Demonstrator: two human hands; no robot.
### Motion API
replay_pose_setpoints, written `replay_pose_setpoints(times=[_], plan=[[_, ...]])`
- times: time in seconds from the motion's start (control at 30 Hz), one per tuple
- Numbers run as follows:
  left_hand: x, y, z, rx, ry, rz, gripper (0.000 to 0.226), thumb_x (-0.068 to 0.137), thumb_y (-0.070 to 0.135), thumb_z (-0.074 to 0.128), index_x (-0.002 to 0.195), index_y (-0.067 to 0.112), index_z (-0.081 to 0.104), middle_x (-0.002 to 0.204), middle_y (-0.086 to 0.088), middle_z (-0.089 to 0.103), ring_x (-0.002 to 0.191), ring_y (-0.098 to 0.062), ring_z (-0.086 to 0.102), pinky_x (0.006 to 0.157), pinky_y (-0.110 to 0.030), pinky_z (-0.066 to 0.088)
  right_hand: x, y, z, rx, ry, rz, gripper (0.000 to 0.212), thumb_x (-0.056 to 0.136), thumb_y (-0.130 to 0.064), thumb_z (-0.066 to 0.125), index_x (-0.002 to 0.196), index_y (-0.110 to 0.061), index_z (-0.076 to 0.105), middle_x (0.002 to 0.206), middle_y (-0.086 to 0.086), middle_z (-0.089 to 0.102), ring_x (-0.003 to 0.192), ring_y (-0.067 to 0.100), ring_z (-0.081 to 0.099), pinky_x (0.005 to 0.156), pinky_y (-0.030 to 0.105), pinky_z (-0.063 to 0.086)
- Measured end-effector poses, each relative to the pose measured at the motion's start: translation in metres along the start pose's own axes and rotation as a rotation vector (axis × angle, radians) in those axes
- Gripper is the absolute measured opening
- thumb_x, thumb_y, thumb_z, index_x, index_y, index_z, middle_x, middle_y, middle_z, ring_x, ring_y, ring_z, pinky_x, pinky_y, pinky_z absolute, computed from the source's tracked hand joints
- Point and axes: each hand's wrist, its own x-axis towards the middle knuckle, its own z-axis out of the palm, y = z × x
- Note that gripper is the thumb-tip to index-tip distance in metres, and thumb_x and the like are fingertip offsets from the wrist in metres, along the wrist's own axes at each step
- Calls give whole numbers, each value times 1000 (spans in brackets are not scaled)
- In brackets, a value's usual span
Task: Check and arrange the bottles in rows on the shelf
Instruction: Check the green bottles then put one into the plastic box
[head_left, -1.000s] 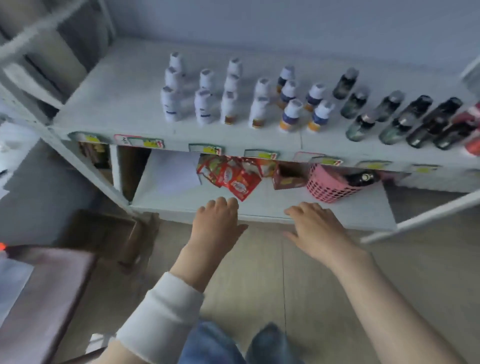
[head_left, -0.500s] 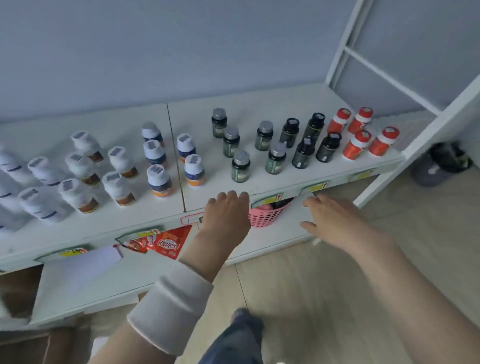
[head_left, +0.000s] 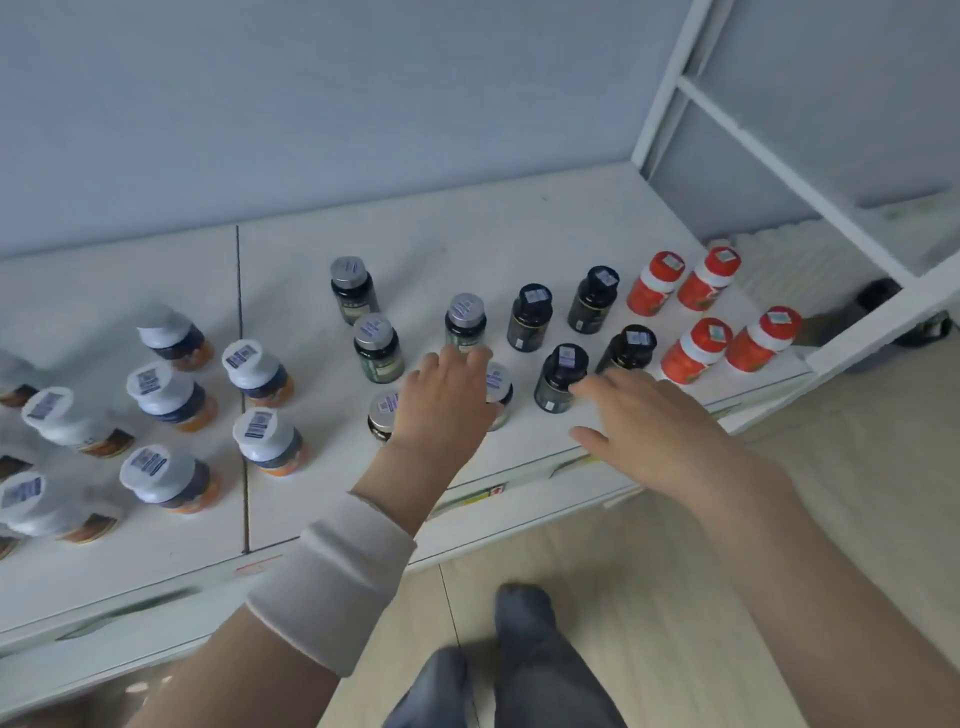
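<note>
Left hand (head_left: 441, 410) now forward over shelf (head_left: 467, 234), half hiding silver-capped bottles (head_left: 383, 408), right hand (head_left: 657, 423) beside black-capped bottles (head_left: 561, 374), all fingers spread.

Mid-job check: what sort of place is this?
Probably a shop or pharmacy display: a white shelf carries bottles sorted by kind, barcode stickers on their caps, price tags along its front edge.

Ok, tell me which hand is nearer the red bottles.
Right. The right hand is just in front and left of the red bottles. The left hand is farther left, among the silver-capped bottles.
</note>
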Motion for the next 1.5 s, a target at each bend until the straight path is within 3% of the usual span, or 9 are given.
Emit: replay_pose_setpoints(times=[0.23, 0.37, 0.47, 0.67, 0.83, 1.0, 1.2, 1.37, 1.5], plan=[[24, 5, 27, -291, 46, -165, 40, 87, 34, 60, 122, 20, 48, 117, -4, 51, 106, -25, 51, 80, -33, 42, 49, 41, 0, 136, 87, -168, 41, 94, -38, 44, 129, -18, 45, 127, 2, 52, 117, 22, 47, 84, 32, 43], [12, -14, 0, -1077, 212, -367, 18, 85, 25, 65, 100, 21, 57, 96, -5, 63, 85, -21, 62, 74, -30, 53, 69, 45, 4, 638, 150, -179, 43, 91, -34, 52, 131, -21, 45, 124, -5, 54, 101, 16, 58, 83, 24, 44], [-3, -10, -21, -1512, 194, -280, 22, 84, 24, 64, 104, 17, 57, 100, -4, 65, 90, -17, 63, 76, -24, 54, 71, 34, 3, 1145, -151, -181, 58, 83, -49, 46, 134, -23, 38, 113, -6, 58, 84, 17, 67, 76, 31, 55], [-15, -7, -24, -1541, 212, -196, 32, 85, 34, 53, 114, 21, 55, 110, 10, 68, 104, -14, 62, 86, -29, 53, 57, 23, 11, 1587, -152, -343, 33, 82, -17, 55, 114, -14, 48, 93, 14, 60, 62, 19, 61, 56, 27, 51], [-18, -13, -27, -1462, 255, -55, 33, 76, 27, 68, 106, 17, 58, 104, 6, 66, 99, -12, 61, 80, -22, 51, 57, 20, 11, 1714, -245, -343, 65, 70, -49, 72, 123, -23, 45, 107, 13, 61, 72, 25, 66, 60, 30, 54], [-22, -14, -32, -1436, 203, 31, 56, 74, 44, 71, 121, 20, 50, 125, -3, 59, 116, -16, 56, 84, -23, 50, 54, 18, 10, 1616, -73, -392, 40, 75, -8, 63, 111, -21, 52, 106, 4, 61, 89, 14, 65, 72, 23, 54], [-23, -14, -30, -1490, 203, -3, 38, 79, 33, 68, 114, 23, 58, 117, 5, 65, 114, -14, 58, 87, -26, 49, 48, 18, 13, 1699, -119, -342, 47, 74, -26, 72, 114, -21, 48, 113, 8, 61, 92, 21, 68, 70, 25, 56], [-22, -8, -26, -1569, 195, -38, 36, 81, 25, 67, 116, 29, 59, 119, 3, 65, 116, -18, 57, 86, -29, 52, 46, 21, 11, 1663, -9, -384, 46, 75, 0, 60, 114, -18, 44, 106, -10, 64, 97, 4, 62, 80, 16, 50], [-20, -6, -23, -1660, 164, -24, 41, 79, 17, 61, 117, 34, 61, 128, 6, 60, 118, -16, 56, 88, -28, 50, 47, 21, 15, 1730, -45, -297, 48, 78, -8, 65, 120, -15, 42, 119, 15, 57, 90, 12, 67, 78, 24, 56]])
